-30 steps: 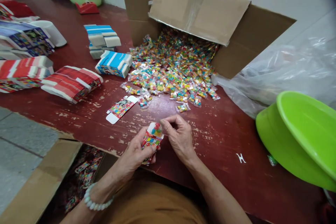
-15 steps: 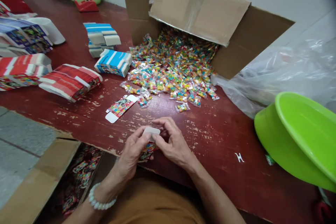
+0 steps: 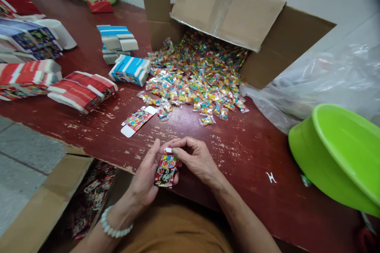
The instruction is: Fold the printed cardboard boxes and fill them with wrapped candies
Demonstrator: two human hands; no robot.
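A small printed candy box (image 3: 167,170), red and black with colourful pictures, lies along my left hand (image 3: 145,178), whose fingers wrap behind it with the thumb upright at its side. My right hand (image 3: 197,160) pinches at the top end of this box, where a little white flap shows. Beyond my hands, a flattened candy box (image 3: 139,120) with white end flaps rests on the table. Small clear packets of coloured candies (image 3: 192,83) are heaped behind it, spilling from a tipped cardboard carton (image 3: 228,8).
Bundled red flat boxes (image 3: 83,91) and blue ones (image 3: 130,69) stand at left on the worn red table (image 3: 237,158). A green basin (image 3: 320,158) is at right, beside clear plastic sheeting (image 3: 335,75). Below the left table edge, an open carton (image 3: 56,201) holds printed boxes.
The white flap at the top of the box has gone from standing wide to mostly folded in. The box's printed face has turned into view, and my left thumb has lifted off the flap.
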